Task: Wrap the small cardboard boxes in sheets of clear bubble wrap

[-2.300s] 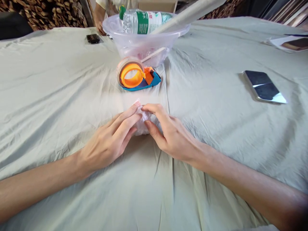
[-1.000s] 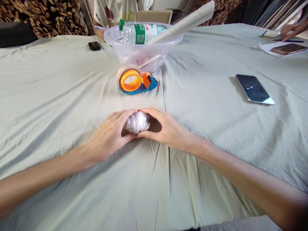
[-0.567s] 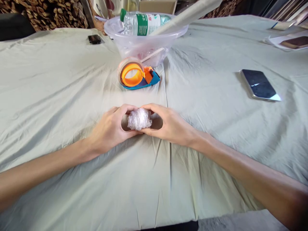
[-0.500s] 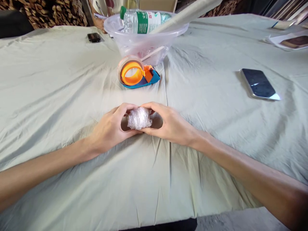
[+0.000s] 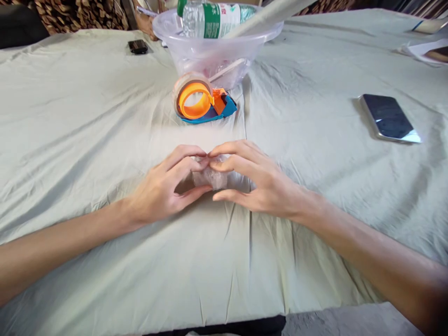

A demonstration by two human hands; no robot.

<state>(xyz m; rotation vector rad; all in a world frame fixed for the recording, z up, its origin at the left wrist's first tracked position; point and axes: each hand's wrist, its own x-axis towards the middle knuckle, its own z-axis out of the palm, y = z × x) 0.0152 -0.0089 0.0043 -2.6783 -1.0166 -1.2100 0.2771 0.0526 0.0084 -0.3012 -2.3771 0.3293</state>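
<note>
Ok, L fingers [image 5: 182, 169] clamped on clr plastic bundle [image 5: 217, 179]; R fingers [image 5: 238, 164] spread apart, tips at its top.

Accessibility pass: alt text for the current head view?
A left hand and right hand curve around a small crumpled plastic bundle on a pale cloth. Beyond are a tape dispenser and a translucent basin holding a green-labelled bottle; a phone lies at right.

Head view, looking forward and down, seemingly near cloth [image 5: 147, 275]

The bundle [image 5: 217, 179] is whitish, the tape dispenser [image 5: 203, 113] orange-and-blue.
</note>
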